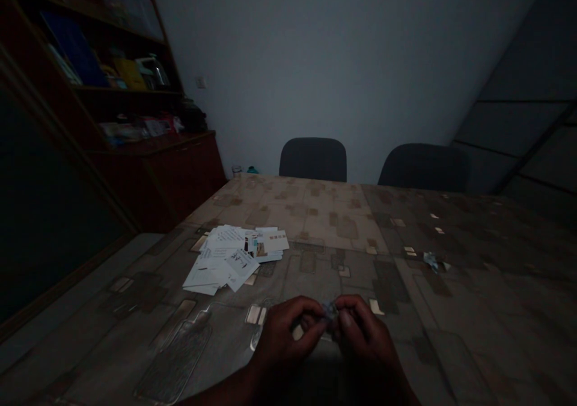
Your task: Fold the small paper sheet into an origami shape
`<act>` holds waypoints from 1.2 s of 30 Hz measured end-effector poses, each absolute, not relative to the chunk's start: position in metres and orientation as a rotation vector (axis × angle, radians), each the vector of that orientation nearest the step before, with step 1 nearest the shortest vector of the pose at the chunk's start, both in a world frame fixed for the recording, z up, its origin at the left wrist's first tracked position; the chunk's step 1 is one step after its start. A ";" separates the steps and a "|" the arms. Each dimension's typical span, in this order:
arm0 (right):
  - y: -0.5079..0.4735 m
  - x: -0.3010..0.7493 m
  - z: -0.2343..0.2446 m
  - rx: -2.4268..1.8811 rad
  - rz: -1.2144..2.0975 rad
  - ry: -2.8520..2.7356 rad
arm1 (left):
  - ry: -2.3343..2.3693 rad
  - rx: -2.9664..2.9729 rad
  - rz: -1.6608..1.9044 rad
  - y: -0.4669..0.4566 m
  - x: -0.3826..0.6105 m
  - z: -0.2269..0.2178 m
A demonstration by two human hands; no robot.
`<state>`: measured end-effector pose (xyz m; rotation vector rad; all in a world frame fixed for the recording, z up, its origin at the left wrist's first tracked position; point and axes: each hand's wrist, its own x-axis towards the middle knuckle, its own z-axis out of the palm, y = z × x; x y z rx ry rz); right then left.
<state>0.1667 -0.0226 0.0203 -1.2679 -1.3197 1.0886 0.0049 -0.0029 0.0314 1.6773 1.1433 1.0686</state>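
My left hand (288, 331) and my right hand (363, 331) meet just above the near edge of the table (324, 220). Both pinch a small crumpled piece of paper (329, 310) between thumbs and fingertips. The room is dim, so the piece is hard to make out. A loose pile of white cards and paper slips (234, 256) lies on the table to the left of my hands. Another small crumpled scrap (433, 260) lies to the right, farther away.
The table wears a patterned brown and beige cover under clear plastic. Two dark chairs (312, 158) (424, 166) stand at its far side. A dark wooden cabinet with filled shelves (112, 93) stands at the left, against a plain wall.
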 end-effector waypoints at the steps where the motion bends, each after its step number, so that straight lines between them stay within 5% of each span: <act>1: -0.023 0.166 0.020 -1.265 1.111 -1.298 | 1.150 1.651 1.073 -0.003 0.005 0.032; 12: -0.023 0.169 0.019 -1.285 1.031 -1.315 | 0.941 1.021 1.000 0.002 0.010 0.023; 36: -0.020 0.166 0.028 -1.264 1.102 -1.271 | 0.822 0.920 0.930 0.002 0.008 0.018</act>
